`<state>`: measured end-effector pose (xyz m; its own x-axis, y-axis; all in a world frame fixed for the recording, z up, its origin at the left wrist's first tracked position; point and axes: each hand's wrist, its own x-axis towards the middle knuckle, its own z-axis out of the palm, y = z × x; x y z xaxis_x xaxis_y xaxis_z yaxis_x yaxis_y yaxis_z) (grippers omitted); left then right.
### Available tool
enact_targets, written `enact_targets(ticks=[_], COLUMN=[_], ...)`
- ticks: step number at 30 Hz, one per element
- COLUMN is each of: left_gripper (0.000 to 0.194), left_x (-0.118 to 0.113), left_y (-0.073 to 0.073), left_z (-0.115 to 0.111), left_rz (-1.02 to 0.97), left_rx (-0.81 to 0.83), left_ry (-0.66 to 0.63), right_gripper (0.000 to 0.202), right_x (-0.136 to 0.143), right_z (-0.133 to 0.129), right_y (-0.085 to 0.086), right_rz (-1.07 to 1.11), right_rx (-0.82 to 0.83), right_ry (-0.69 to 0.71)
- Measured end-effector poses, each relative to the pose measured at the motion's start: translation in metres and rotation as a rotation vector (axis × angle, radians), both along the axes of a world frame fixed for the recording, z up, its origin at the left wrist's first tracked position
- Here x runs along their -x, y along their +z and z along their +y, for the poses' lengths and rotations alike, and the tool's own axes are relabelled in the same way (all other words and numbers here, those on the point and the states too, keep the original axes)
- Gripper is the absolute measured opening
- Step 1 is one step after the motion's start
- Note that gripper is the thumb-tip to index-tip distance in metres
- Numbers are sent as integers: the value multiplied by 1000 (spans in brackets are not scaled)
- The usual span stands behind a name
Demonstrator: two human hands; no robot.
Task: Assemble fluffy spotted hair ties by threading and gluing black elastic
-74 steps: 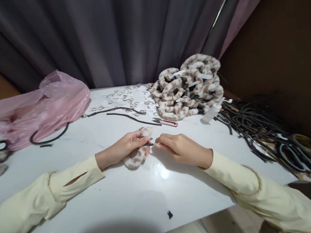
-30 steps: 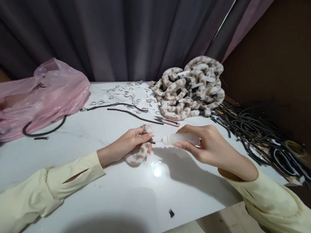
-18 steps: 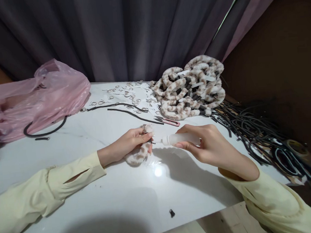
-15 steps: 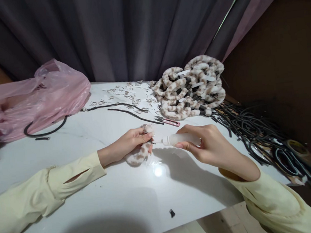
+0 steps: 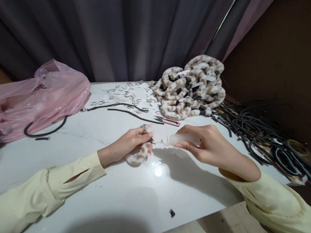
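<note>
Over the middle of the table, my left hand (image 5: 132,142) is closed on a fluffy white-and-brown plush tube (image 5: 137,157), with a short dark cord end poking out beside the fingertips. My right hand (image 5: 202,141) wraps around a small white squeeze bottle (image 5: 183,139), held almost level. The bottle's thin nozzle points left at the dark cord end; whether the two touch I cannot tell. Just behind the hands lies a pair of pink-handled thread snips (image 5: 169,121).
A pile of plush loops (image 5: 192,87) sits at the back, beside scattered metal rings (image 5: 131,93). Black cords (image 5: 245,130) heap along the right edge. A pink plastic bag (image 5: 59,89) fills the back left. One small black piece (image 5: 172,213) lies near the front edge.
</note>
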<state>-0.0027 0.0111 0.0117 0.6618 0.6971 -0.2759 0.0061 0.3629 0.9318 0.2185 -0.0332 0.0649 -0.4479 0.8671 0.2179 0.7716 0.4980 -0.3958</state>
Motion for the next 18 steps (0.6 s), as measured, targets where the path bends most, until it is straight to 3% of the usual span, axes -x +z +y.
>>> enact_targets(ticks=[18], left_gripper=[27], left_x=[0], left_y=[2], left_z=[0], left_rz=[10], left_rx=[-9], left_ry=[6], right_gripper=[20], right_x=[0], right_z=[0], right_y=[1], right_rz=[-28], right_rx=[14], right_ry=[-6])
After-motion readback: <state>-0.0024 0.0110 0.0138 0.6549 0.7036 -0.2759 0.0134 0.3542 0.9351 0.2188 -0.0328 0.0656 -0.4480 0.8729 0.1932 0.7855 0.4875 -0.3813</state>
